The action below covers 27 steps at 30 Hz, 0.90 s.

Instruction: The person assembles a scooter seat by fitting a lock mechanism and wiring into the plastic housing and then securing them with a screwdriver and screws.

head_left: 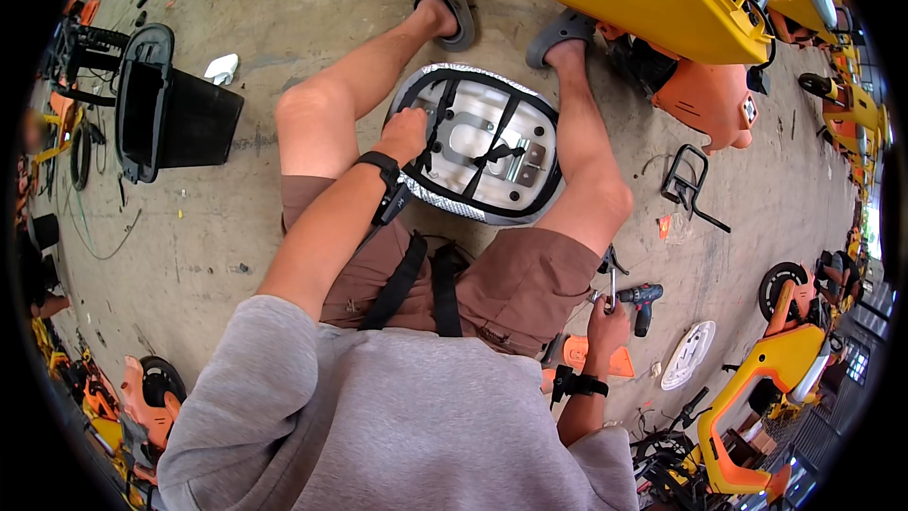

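Note:
An upturned seat (pixel 470 146) lies between my legs. Its white underside shows black straps, a knotted middle and a metal bracket (pixel 530 164), and shiny silver cover wraps its rim. My left hand (pixel 405 135) is closed at the left edge of the seat, around what looks like a black strap (pixel 438 123); the fingers partly hide it. Out to my right, beside my hip, my right hand (pixel 608 324) is closed on a slim silver metal hand tool (pixel 612 291), whose exact kind I cannot make out. A cordless drill (pixel 643 301) lies on the floor right by that hand.
A black bin (pixel 194 123) lies at the left. Yellow bodywork (pixel 653 0) with an orange part (pixel 705 99) stands ahead right. A black metal frame (pixel 689 180), a white oval panel (pixel 688 356) and an orange piece (pixel 615 360) lie on the right. Yellow vehicles line the sides.

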Tool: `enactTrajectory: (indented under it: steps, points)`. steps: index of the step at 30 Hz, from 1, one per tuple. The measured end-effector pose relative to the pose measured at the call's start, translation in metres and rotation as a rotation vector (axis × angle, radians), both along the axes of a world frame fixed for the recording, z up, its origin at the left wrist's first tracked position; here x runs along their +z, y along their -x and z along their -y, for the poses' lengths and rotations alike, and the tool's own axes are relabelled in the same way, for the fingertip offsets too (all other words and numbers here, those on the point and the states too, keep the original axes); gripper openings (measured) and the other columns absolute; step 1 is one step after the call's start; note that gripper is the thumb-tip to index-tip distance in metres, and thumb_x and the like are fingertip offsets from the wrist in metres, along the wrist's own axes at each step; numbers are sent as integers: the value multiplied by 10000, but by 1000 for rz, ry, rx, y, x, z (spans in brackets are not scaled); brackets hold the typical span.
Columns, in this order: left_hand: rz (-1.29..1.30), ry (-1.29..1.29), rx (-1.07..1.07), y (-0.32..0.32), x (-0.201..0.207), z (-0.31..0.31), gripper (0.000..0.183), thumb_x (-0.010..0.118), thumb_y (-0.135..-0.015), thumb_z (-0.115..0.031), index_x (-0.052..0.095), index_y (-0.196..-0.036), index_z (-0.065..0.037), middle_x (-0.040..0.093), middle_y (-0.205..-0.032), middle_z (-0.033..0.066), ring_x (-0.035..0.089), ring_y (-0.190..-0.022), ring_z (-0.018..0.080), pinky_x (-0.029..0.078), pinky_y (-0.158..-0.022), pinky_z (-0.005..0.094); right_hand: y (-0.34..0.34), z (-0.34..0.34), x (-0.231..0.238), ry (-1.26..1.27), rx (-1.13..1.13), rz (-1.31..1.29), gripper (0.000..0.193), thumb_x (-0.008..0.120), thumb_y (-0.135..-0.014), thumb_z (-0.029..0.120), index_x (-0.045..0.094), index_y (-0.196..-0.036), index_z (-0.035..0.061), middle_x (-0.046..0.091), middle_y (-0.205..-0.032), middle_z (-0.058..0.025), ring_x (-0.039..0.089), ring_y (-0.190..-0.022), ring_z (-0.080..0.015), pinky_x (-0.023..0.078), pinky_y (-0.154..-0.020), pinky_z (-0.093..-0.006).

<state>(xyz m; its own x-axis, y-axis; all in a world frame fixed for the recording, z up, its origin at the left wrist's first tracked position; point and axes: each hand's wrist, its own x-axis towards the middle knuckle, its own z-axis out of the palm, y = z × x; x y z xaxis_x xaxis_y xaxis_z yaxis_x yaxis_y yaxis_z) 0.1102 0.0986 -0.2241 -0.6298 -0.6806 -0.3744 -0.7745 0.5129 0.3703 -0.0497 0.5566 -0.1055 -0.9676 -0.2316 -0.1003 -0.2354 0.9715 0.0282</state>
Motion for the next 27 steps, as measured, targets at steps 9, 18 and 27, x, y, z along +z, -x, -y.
enactTrajectory:
  steps: [9, 18, 27]
  points:
    - [-33, -30, -62, -4, 1, -1, 124, 554, -802, -19, 643, -881, 18, 657, -927, 268, 646, -919, 419, 530, -815, 487, 0, 6, 8, 19, 8, 17, 353, 605, -848, 424, 716, -896, 93, 677, -758, -177, 650, -720, -389, 499, -628, -484]
    - [-16, -44, -10, -3, 12, -1, 134, 576, -801, -2, 652, -909, 24, 662, -959, 257, 648, -944, 400, 531, -837, 461, -2, 3, 3, -9, -18, 42, 338, 614, -842, 398, 727, -918, 90, 686, -778, -169, 669, -737, -362, 517, -655, -467]
    - [-17, -39, -24, -1, 8, -1, 141, 553, -821, -10, 660, -907, 20, 662, -941, 262, 649, -939, 402, 529, -839, 462, -3, 8, 5, -16, 31, 48, 345, 610, -848, 401, 724, -916, 82, 685, -782, -171, 666, -740, -363, 516, -657, -463]
